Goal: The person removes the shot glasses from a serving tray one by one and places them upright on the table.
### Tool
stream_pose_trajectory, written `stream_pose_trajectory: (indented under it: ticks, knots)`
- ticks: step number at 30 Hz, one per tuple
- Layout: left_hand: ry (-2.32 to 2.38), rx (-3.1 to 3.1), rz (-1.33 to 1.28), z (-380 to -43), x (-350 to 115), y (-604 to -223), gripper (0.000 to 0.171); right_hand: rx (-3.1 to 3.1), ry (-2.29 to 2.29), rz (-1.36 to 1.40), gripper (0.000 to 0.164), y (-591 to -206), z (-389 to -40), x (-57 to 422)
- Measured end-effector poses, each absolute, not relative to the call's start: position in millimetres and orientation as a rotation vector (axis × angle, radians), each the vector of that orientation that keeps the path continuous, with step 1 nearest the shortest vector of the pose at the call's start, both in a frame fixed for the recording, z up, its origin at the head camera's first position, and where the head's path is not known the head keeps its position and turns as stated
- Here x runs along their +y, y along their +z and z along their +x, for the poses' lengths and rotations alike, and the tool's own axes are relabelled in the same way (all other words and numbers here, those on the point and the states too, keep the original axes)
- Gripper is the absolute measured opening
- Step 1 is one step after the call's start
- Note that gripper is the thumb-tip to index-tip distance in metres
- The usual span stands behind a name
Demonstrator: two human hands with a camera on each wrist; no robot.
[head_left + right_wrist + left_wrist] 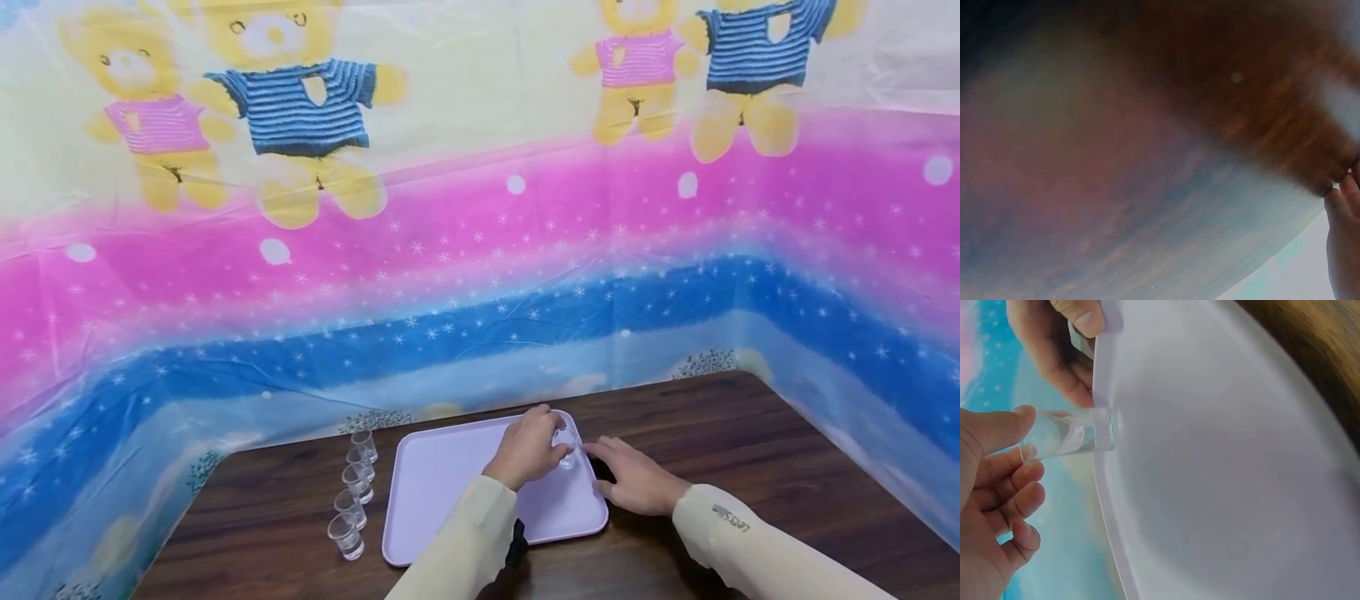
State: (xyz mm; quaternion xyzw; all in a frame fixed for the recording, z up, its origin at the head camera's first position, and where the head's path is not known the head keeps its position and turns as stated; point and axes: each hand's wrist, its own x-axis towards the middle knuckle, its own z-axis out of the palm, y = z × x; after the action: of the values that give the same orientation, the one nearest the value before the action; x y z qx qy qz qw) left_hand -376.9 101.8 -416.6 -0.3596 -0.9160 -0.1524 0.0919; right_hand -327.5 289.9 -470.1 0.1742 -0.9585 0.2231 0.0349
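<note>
My left hand (529, 447) pinches a small clear shot glass (1072, 432) near its mouth between thumb and fingers. The glass stands at the right part of a pale lilac tray (450, 467), close to the rim. Beside that rim is my right hand (636, 478), its fingers extended, with thumb and fingers touching the tray's edge. In the left wrist view the right hand (1054, 350) shows at the top, against the edge. The right wrist view is dark and blurred, with only part of the right hand (1344, 237) at its right side.
Several more clear shot glasses (347, 537) stand in a row left of the tray. Everything rests on a dark wooden table (675, 417). A patterned cloth (480, 275) with bears hangs along the back and sides of the table.
</note>
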Motion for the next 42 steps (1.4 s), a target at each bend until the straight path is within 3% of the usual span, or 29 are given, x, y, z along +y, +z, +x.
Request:
stream_pose_trajectory:
  ticks: [22, 42]
  knots:
    - [-0.513, -2.754, -1.035, -366, 48, -405, 0.03, -2.952, 0.692, 0.48, 0.053, -474, -324, 298]
    - [-0.535, -2.645, -0.944, -344, -55, -404, 0.023, -2.951, 0.697, 0.526, 0.054, -471, -327, 289]
